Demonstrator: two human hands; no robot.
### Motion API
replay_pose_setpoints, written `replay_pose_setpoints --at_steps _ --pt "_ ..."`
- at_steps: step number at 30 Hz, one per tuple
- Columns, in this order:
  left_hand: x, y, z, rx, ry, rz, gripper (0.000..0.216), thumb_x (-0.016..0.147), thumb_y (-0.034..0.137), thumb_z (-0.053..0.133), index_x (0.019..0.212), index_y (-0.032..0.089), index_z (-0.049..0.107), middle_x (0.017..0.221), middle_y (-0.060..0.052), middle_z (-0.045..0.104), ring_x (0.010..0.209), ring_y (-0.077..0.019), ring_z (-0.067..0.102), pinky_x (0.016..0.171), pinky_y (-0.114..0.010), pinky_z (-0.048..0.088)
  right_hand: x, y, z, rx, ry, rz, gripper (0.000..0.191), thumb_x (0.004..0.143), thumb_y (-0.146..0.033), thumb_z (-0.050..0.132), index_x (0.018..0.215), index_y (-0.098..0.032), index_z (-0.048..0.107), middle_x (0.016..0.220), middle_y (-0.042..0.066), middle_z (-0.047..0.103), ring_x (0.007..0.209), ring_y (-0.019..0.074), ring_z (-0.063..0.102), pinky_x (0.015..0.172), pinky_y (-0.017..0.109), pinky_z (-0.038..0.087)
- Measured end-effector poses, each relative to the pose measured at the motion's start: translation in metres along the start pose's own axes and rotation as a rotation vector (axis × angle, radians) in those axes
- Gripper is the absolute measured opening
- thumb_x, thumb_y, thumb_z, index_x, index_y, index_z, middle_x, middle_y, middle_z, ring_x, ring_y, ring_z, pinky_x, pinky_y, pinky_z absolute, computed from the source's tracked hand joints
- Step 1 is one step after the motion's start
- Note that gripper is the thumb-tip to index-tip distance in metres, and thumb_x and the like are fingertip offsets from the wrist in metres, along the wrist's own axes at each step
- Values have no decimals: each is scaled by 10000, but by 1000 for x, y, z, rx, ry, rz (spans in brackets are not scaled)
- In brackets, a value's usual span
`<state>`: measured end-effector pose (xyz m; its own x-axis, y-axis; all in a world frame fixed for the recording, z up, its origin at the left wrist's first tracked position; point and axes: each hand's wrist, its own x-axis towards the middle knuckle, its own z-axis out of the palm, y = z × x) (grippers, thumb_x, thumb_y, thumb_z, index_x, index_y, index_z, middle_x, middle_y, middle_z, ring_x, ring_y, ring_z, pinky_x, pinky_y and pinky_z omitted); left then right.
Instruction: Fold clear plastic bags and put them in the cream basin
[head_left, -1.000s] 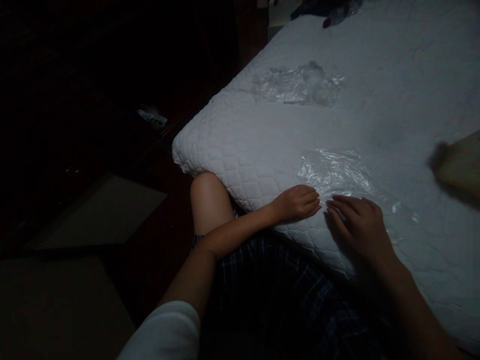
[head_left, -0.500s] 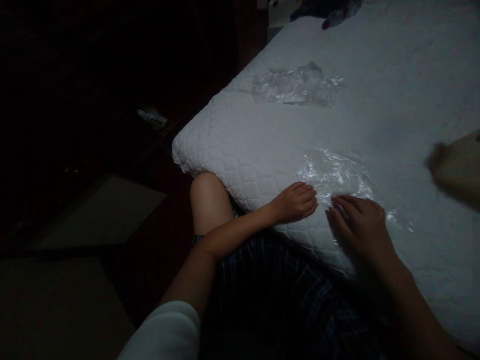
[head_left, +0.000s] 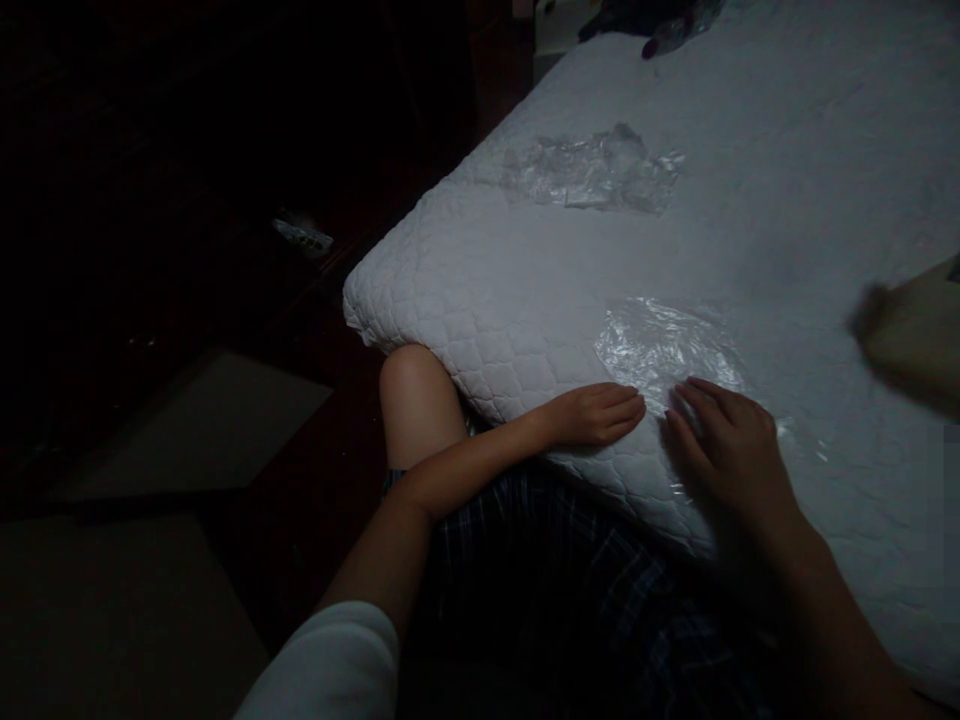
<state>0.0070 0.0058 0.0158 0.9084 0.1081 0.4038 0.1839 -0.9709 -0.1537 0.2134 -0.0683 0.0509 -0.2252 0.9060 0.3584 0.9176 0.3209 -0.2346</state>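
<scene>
A clear, crinkled plastic bag [head_left: 664, 335] lies on the white quilted mattress [head_left: 495, 310] just in front of me. My left hand [head_left: 600, 412] rests at the bag's near left edge, its fingers stretched out and lying flat. On the other side, my right hand [head_left: 731, 435] is over the bag's near right part, with thumb and fingers apart and nothing visible between them. Whether the right fingertips touch the plastic, I cannot tell. Farther back on the mattress lies a second crumpled clear plastic bag [head_left: 596, 170], away from both hands.
A blurred pale object [head_left: 919, 325] juts in from the right. At the far edge are dark items [head_left: 637, 18]. My knee [head_left: 416, 385] is against the mattress side. Flat pale panels [head_left: 202, 425] and a small wrapper [head_left: 302, 233] lie in the dark at left.
My left fingers have straightened from a curl and lie slightly lower. My right hand has shifted a little right, and its thumb and fingers have spread apart. The bags have stayed in place.
</scene>
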Motion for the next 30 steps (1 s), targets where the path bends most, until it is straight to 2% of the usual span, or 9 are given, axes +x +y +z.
replay_pose_setpoints --at_steps 6,15,19,23,27,30 --pt "5 -1 -9 18 -29 8 244 947 91 417 1045 83 641 1032 -122 697 989 -169 655 875 -324 560 -2 2 4 37 -53 -30 363 913 -350 466 1207 -179 592 1218 152 604 1105 300 565 910 504 463" --pt "2 0 0 -43 19 -89 229 963 196 425 917 121 637 938 -95 678 896 -170 633 810 -336 530 -1 -3 -8 167 -8 66 384 906 -338 481 1169 -104 634 1199 199 601 1118 297 564 962 470 457" --pt "0 1 3 -9 41 -116 238 962 207 418 900 133 635 909 -73 673 905 -177 625 820 -336 519 -1 -4 -18 179 46 110 354 904 -341 493 1138 -125 646 1175 172 611 1083 269 578 965 425 464" --pt "-2 0 4 4 55 -125 219 956 204 433 949 129 638 971 -88 682 972 -187 626 845 -344 530 -2 1 -24 197 59 111 328 912 -348 475 1120 -158 642 1155 144 624 1061 257 591 961 429 470" --pt "-4 0 2 -25 42 -68 226 949 156 441 1072 129 628 1111 -112 674 1100 -190 612 904 -356 543 -5 9 -30 238 -40 82 323 909 -369 472 1126 -186 624 1100 121 651 1020 249 617 926 416 491" --pt "-4 0 0 -76 8 -24 238 944 141 445 1089 116 632 1165 -126 662 1141 -188 606 953 -367 541 -7 14 -35 267 -74 79 297 891 -374 490 1109 -218 620 1070 99 665 987 240 635 889 395 509"
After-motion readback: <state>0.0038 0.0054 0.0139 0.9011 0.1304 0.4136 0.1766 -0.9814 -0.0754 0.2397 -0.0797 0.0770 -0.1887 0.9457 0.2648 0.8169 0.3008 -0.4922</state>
